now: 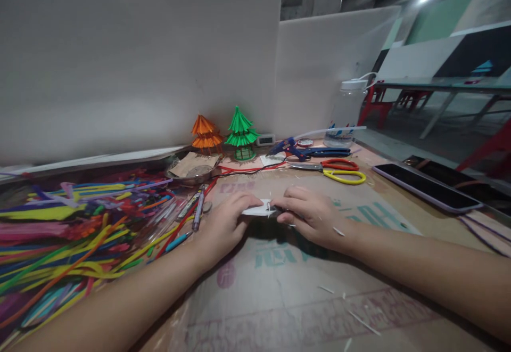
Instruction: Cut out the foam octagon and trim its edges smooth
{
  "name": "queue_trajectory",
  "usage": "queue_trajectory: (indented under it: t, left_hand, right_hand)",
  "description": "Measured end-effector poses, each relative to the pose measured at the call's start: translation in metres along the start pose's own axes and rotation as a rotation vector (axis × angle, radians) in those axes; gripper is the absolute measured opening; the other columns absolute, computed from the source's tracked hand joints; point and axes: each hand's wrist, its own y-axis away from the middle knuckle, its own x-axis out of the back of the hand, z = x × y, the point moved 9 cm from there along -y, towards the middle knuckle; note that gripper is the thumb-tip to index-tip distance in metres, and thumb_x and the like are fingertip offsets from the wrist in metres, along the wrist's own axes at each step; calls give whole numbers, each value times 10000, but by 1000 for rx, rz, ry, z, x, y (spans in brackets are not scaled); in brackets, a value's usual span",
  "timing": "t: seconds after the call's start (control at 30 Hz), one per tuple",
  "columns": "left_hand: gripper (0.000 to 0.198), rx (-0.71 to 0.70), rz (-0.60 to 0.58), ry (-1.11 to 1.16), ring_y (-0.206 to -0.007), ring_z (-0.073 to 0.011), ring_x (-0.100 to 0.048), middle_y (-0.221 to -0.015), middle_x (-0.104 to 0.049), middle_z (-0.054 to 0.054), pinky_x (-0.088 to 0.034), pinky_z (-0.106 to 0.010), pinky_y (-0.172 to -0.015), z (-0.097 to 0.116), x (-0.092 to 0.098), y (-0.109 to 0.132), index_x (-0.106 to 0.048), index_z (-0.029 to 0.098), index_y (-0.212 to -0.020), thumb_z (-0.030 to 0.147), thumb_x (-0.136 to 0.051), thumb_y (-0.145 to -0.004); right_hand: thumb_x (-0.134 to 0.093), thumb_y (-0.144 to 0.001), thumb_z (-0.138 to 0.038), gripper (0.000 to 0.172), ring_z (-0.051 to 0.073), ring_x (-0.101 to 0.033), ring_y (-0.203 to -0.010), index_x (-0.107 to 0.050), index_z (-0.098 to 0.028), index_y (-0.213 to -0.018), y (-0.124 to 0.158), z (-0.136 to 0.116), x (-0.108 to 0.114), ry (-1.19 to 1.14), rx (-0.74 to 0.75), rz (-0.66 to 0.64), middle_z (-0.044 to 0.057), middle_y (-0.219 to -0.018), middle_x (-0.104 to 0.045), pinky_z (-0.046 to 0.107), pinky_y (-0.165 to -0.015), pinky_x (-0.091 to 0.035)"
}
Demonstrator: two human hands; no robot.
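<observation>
My left hand point(225, 219) is closed, with thumb and fingers pinching the left end of a small white flat piece point(255, 211), perhaps paper or foam. My right hand point(309, 213) meets it at the other end, its fingers closed and pressed against the piece. A thin white strip stands up between the two hands. Whether the right fingers also hold something small is hidden. The piece is held just above a printed cardboard sheet point(275, 299). White slivers point(364, 322) lie scattered on the sheet, and one sliver point(338, 231) is by my right wrist.
Many coloured pipe cleaners point(72, 251) heap up at the left, beside pens point(198, 211). Orange point(205, 133) and green point(240, 133) little trees stand behind, near a glue gun point(293, 148), scissors point(335, 171) and a bottle point(345, 112). A phone point(427, 187) lies at the right.
</observation>
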Motion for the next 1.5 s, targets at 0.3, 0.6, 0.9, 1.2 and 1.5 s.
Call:
queue_trajectory:
  t: [0.3,0.6,0.9,1.2,1.5]
  left_hand:
    - [313,-34,-14,-15,-1043,-202,-618,-1100,-661,-57,-497,-352,-924,5,-1,1,-607,219,-1100,39,-479,-879]
    - [297,-47,-18,-10,-1039,-195,-618,-1101,-664,-55,-494,-333,-917,4,-2,0,-611,219,-1120,65,-482,-902]
    - [212,168,156,149,-1010,-206,-647,-1076,-704,-59,-507,-332,-914,-19,11,-1,-645,189,-1096,196,-524,-921]
    - [406,348,175,488,-903,-227,-683,-974,-727,-68,-567,-307,-739,-34,2,2,-630,163,-1151,487,-538,-925]
    - [284,316,257,348,-943,-207,-672,-1051,-707,-64,-547,-304,-813,-29,14,4,-631,177,-1121,344,-603,-893]
  right_hand:
    - [-449,-1026,-382,350,160,-510,-710,-680,-150,-1149,0,-3,-1,-29,49,15,48,-785,-585,272,-630,-386]
    - [-452,-1026,-373,341,155,-503,-683,-701,-157,-1112,1,-1,-1,-34,65,50,38,-750,-580,272,-612,-372]
    - [-452,-1009,-436,360,190,-582,-794,-628,-151,-1142,7,29,11,-210,-202,209,72,-898,-640,305,-714,-460]
    - [-566,-874,-327,229,190,-615,-754,-658,-171,-1014,6,66,-16,-347,-497,88,49,-875,-691,289,-655,-472]
    - [-550,-891,-276,156,188,-607,-774,-632,-176,-978,7,53,-14,-292,-407,61,56,-880,-666,295,-678,-467]
